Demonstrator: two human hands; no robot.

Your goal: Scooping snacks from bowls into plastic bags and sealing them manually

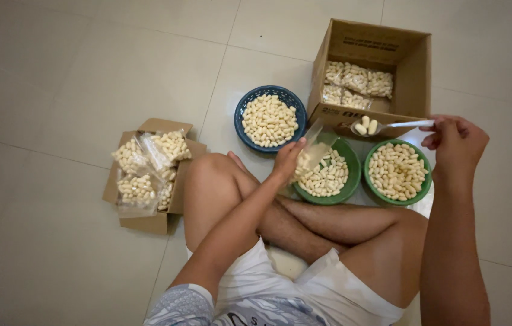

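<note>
left hand [287, 158] pinches the clear bag [315, 148] open over a green bowl [350, 181]; right hand [456, 142] grips the loaded spoon [382, 126] level so nothing spills

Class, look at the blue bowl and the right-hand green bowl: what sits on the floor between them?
In the head view, another green bowl of pale pieces sits between them, with the left hand holding a clear bag over it.

The one camera sits on my head, looking steeply down and close at my crossed legs and the floor [57, 72].
</note>
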